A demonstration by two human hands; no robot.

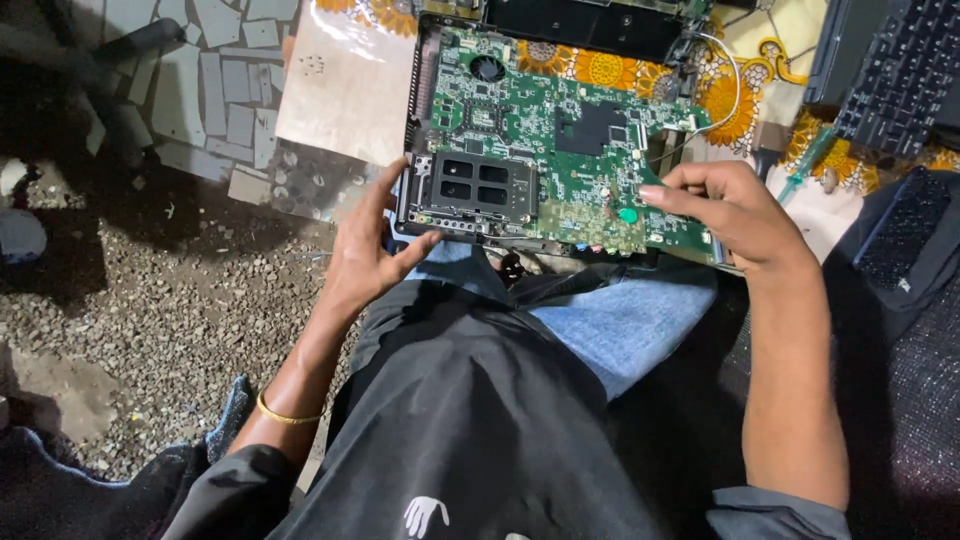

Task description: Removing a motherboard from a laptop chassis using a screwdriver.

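The left hand (368, 245) grips the near left corner of a green circuit board (560, 140), thumb on top beside a black slot frame (478, 187) and fingers curled under the edge, so it is clamped on the board. The right hand (735, 208) holds the board's near right edge, fingers bent together over it and pinching the rim; the fingertip reaches toward a small green round part (628, 215).

The board rests across the person's knees, above blue jeans (620, 320), its far end lying over a yellow flowered cloth (610, 70). A white wire (725, 90) loops off the board's far right corner.

A black keyboard (900, 75) lies at the far right, and what seems to be a screwdriver (805, 165) lies on the cloth just right of the right hand, though it is small and dim. A gold bangle (285, 415) circles the left wrist. Gravel floor (150, 300) spreads to the left.
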